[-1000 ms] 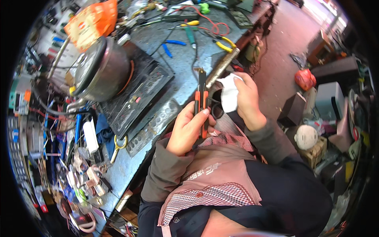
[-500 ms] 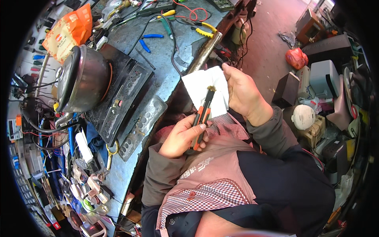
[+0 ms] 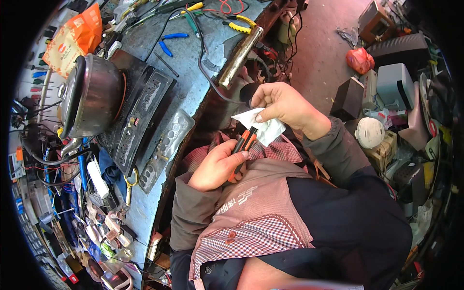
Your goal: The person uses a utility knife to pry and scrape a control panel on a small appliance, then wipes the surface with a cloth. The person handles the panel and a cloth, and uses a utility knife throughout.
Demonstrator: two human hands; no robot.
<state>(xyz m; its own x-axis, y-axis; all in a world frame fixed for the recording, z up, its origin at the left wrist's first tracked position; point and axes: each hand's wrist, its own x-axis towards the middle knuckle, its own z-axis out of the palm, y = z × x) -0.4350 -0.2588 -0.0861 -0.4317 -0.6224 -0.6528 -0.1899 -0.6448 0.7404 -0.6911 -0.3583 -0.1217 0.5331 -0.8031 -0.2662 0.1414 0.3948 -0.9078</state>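
My left hand (image 3: 217,166) is closed round a slim tool with orange and black handles (image 3: 247,141), held in front of my apron. Its exact kind does not show. White tissue (image 3: 271,130) is folded over the tool's far end, and my right hand (image 3: 292,108) pinches it there between thumb and fingers. The tip is hidden under the paper. Below the hands lies the checked cloth of my apron (image 3: 251,237). A dark cable (image 3: 211,79) runs off the bench edge toward the tissue.
At the left on the worn blue bench (image 3: 193,63) stands a steel pot (image 3: 96,96) on a black hotplate (image 3: 145,121). Blue-handled pliers (image 3: 166,43) and yellow-handled pliers (image 3: 239,26) lie farther back. Speaker boxes and electronics (image 3: 396,87) crowd the floor at right.
My right hand has moved from the tissue's right edge to over it, folding the paper round the tool's brown-crusted tip, which showed before. The view has shifted slightly.
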